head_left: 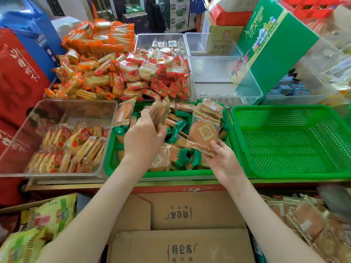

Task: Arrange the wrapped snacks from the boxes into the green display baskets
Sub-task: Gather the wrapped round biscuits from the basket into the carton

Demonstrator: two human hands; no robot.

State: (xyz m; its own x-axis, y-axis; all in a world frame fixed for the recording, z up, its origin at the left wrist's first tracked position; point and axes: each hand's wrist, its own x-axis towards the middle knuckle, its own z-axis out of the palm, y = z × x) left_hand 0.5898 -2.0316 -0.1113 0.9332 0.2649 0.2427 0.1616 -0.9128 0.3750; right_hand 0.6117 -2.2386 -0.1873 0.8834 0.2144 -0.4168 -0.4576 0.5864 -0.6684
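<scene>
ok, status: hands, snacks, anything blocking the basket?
Left hand grips a bunch of wrapped cakes above the part-filled green basket. Right hand holds a second stack. Nothing blocking the drop.

head-worn camera, looking down, close over baskets (290, 141)
</scene>
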